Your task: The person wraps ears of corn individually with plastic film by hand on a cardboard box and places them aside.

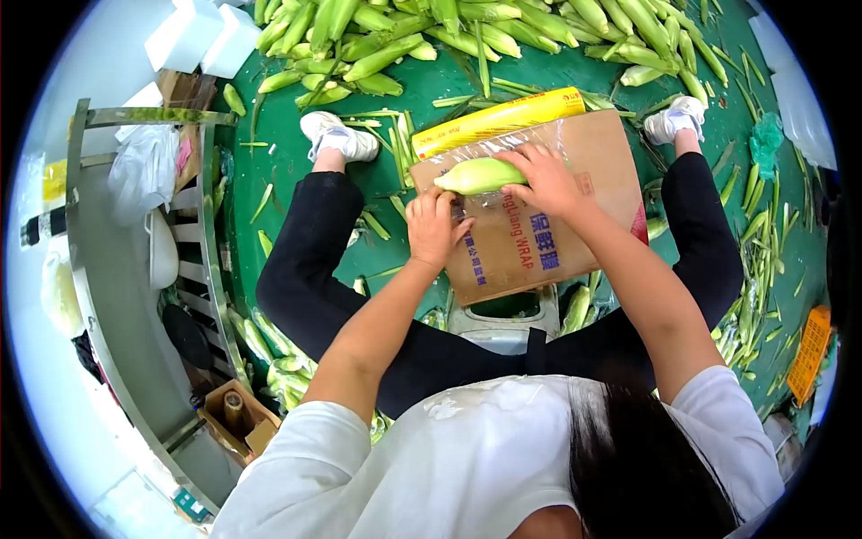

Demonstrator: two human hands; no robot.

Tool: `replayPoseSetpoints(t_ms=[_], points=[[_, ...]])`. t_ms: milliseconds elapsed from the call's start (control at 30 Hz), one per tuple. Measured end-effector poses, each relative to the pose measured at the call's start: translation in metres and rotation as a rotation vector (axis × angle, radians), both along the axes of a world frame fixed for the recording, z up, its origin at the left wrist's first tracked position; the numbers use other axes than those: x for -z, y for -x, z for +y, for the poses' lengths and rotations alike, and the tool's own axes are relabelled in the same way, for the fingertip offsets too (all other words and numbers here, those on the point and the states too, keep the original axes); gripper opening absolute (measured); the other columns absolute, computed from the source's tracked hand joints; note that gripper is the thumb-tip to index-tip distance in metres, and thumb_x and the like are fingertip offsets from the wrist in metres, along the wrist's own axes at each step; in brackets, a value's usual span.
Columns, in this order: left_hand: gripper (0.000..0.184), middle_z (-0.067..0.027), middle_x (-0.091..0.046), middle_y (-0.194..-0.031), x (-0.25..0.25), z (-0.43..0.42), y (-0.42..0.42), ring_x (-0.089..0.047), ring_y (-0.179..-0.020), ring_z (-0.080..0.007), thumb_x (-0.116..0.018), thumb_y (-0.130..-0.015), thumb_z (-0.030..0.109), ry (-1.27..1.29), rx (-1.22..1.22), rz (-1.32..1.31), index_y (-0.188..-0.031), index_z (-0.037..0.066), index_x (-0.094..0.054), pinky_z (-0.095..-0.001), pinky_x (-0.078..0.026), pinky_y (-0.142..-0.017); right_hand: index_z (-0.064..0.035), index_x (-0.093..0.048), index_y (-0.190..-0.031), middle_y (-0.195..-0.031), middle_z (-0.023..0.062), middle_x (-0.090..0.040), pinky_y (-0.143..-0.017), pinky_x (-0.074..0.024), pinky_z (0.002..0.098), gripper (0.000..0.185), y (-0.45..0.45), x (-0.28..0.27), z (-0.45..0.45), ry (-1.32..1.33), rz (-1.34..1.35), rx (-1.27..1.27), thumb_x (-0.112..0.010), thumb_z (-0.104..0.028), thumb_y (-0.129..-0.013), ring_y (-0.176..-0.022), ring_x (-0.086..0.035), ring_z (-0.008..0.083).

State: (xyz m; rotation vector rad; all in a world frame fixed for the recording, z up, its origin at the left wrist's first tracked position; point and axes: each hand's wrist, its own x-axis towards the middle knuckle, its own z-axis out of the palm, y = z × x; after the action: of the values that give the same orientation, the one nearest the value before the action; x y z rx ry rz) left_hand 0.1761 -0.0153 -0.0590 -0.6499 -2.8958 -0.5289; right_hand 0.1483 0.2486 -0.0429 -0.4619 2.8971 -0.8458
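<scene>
One green ear of corn lies on clear plastic film over a flattened cardboard box across my lap. My right hand is at the corn's right end, its fingers and thumb around that end. Close to the corn's left tip is my left hand, its fingers bent at the film's edge; whether it pinches film is too small to tell. Beyond the corn, along the far edge of the cardboard, sits a yellow cling wrap box.
A large pile of corn lies on the green floor ahead. A metal rack stands at the left, with a small open carton beside it. Wrapped corn lies by my left leg; leaf scraps are on the right.
</scene>
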Motion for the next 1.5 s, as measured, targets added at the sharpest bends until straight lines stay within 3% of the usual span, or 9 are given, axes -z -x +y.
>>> replayPoseSetpoints(t_ms=[133, 333, 467, 600, 733, 900, 1033, 1333, 1500], points=[[0.021, -0.0042, -0.060, -0.103, 0.004, -0.001, 0.007, -0.055, -0.106, -0.0268, -0.077, -0.080, 0.020, 0.016, -0.072, -0.063, -0.094, 0.011, -0.064, -0.0438, -0.038, -0.094, -0.0268, -0.056, -0.138, -0.123, 0.0071, -0.059, -0.099, -0.0395, 0.0467, 0.056, -0.002, -0.009, -0.004, 0.025, -0.013, 0.019, -0.072, -0.040, -0.086, -0.118, -0.054, 0.0294], [0.016, -0.0137, -0.062, -0.111, -0.052, -0.034, 0.041, -0.057, -0.113, -0.0361, -0.064, -0.087, 0.006, -0.129, 0.498, -0.016, -0.101, 0.004, -0.056, -0.0460, -0.045, -0.098, -0.0257, -0.060, -0.136, -0.131, 0.0036, -0.058, -0.101, -0.0386, 0.0446, 0.056, -0.010, -0.005, 0.001, 0.077, -0.028, 0.041, -0.075, -0.037, -0.084, -0.123, -0.052, 0.0252], [0.010, -0.0186, -0.065, -0.100, -0.019, -0.032, 0.051, -0.063, -0.095, -0.0426, -0.057, -0.097, 0.011, -0.276, 0.215, -0.526, -0.101, 0.005, -0.050, -0.0459, -0.051, -0.080, -0.0251, -0.060, -0.136, -0.133, 0.0018, -0.057, -0.105, -0.0368, 0.0453, 0.055, -0.022, -0.014, 0.000, 0.069, -0.183, -0.004, -0.075, -0.034, -0.084, -0.126, -0.050, 0.0241], [0.017, -0.0217, -0.064, -0.086, 0.025, -0.003, 0.065, -0.063, -0.082, -0.0446, -0.058, -0.099, 0.019, -0.247, 0.206, -0.412, -0.097, 0.006, -0.048, -0.0501, -0.049, -0.069, -0.0154, -0.060, -0.135, -0.137, 0.0059, -0.053, -0.108, -0.0343, 0.0466, 0.050, -0.028, 0.002, -0.005, 0.045, 0.035, 0.032, -0.067, -0.037, -0.090, -0.130, -0.048, 0.0285], [0.016, -0.0184, -0.066, -0.086, 0.012, 0.003, 0.076, -0.064, -0.081, -0.0420, -0.056, -0.100, 0.025, -0.048, 0.162, -0.450, -0.099, 0.010, -0.050, -0.0506, -0.051, -0.070, -0.0179, -0.060, -0.134, -0.136, 0.0071, -0.053, -0.107, -0.0350, 0.0451, 0.051, -0.014, 0.003, -0.014, 0.027, 0.207, -0.033, -0.068, -0.039, -0.088, -0.128, -0.049, 0.0280], [0.018, -0.0097, -0.069, -0.082, -0.007, 0.008, 0.112, -0.068, -0.079, -0.0324, -0.072, -0.078, 0.024, 0.203, 0.291, -0.297, -0.092, 0.013, -0.067, -0.0435, -0.054, -0.070, -0.0272, -0.064, -0.128, -0.117, 0.0027, -0.063, -0.093, -0.0450, 0.0427, 0.054, 0.019, 0.021, -0.004, 0.033, 0.137, -0.215, -0.076, -0.045, -0.078, -0.107, -0.058, 0.0270], [0.037, -0.0099, -0.070, -0.103, -0.016, 0.005, 0.172, -0.066, -0.099, -0.0301, -0.075, -0.082, 0.032, -0.047, -0.058, -0.188, -0.111, 0.011, -0.067, -0.0444, -0.050, -0.083, -0.0204, -0.071, -0.116, -0.107, 0.0034, -0.065, -0.087, -0.0491, 0.0401, 0.043, 0.055, 0.019, -0.012, 0.074, 0.284, -0.067, -0.073, -0.044, -0.081, -0.102, -0.061, 0.0247], [0.017, -0.0049, -0.068, -0.095, -0.023, 0.071, 0.220, -0.065, -0.087, -0.0115, -0.057, -0.099, 0.006, -0.747, 0.002, -0.516, -0.113, 0.001, -0.064, -0.0258, -0.053, -0.082, -0.0144, -0.067, -0.111, -0.111, 0.0053, -0.062, -0.084, -0.0464, 0.0405, 0.058, 0.025, 0.013, -0.035, -0.041, 0.383, 0.017, -0.081, -0.049, -0.067, -0.101, -0.058, 0.0200], [0.020, -0.0065, -0.070, -0.101, -0.030, 0.121, 0.205, -0.067, -0.093, -0.0118, -0.058, -0.098, 0.006, -0.674, 0.229, -0.546, -0.117, 0.003, -0.065, -0.0266, -0.053, -0.084, -0.0094, -0.056, -0.132, -0.117, 0.0128, -0.066, -0.092, -0.0512, 0.0413, 0.079, 0.040, 0.001, -0.028, -0.052, -0.131, -0.123, -0.083, -0.049, -0.068, -0.112, -0.063, 0.0295]])
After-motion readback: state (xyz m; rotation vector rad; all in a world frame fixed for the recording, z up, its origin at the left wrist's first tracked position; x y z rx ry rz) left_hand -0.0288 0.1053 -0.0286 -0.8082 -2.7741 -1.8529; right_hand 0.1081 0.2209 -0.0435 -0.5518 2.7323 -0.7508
